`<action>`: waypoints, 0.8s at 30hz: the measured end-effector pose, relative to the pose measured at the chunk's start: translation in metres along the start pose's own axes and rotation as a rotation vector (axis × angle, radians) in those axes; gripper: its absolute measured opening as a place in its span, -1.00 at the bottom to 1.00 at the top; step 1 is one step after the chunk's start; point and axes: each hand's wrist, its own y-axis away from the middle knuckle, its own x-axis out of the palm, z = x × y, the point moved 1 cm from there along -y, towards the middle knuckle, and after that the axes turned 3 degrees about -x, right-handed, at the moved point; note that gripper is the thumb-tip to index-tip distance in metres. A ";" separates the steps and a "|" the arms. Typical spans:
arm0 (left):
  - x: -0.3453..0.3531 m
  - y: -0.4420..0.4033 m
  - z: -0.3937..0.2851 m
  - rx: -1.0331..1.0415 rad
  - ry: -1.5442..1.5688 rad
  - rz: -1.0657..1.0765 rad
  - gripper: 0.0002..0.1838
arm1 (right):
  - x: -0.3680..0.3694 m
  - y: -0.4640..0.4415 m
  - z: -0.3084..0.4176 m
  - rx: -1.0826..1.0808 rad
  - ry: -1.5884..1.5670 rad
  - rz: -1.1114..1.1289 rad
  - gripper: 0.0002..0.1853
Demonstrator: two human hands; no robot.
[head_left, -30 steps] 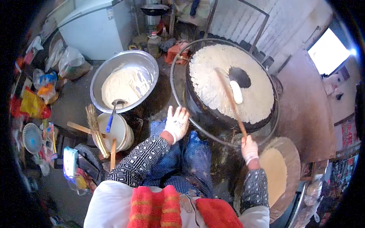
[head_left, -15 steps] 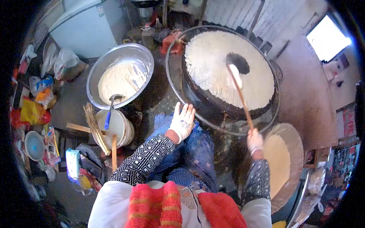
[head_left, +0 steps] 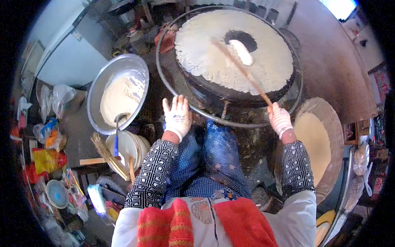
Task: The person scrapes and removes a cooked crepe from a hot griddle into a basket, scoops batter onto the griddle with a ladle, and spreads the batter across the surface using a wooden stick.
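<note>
A large round griddle (head_left: 197, 80) carries a thin, pale batter layer (head_left: 201, 33) with a dark bare patch (head_left: 247, 39) near its middle. Beside that patch lies a white, elongated dough lump (head_left: 242, 52). My gloved right hand (head_left: 281, 119) is closed around the lower end of a wooden stick (head_left: 251, 79). The stick's far end is blurred over the batter, left of the lump. My gloved left hand (head_left: 178, 116) has its fingers stretched out at the near left of the metal hoop (head_left: 164, 80) that surrounds the griddle. Whether its palm presses on the hoop, I cannot tell.
On the left, a metal basin (head_left: 94, 101) holds pale batter and a blue-handled ladle (head_left: 116, 138). Below it stands a white bucket (head_left: 142, 150) with a straw brush (head_left: 105, 150) across it. A lined basket (head_left: 335, 140) of pale flat sheets sits at right, below a brown board (head_left: 325, 61).
The stick's far end has swung left, away from the white dough lump. My right hand has moved up and closer to the hoop. The whole view has shifted with my head.
</note>
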 end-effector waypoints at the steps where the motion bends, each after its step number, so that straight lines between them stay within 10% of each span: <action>1: 0.007 -0.005 0.006 -0.009 -0.009 -0.011 -0.41 | 0.008 0.000 0.001 -0.112 0.227 0.035 -0.66; 14: -0.022 0.009 -0.004 -0.221 -0.072 0.051 -0.30 | -0.015 0.048 -0.041 0.153 0.139 -0.058 -0.69; 24: -0.062 0.156 -0.177 0.297 -0.005 -0.023 -0.33 | -0.054 0.128 -0.083 0.131 -0.044 -0.177 -0.67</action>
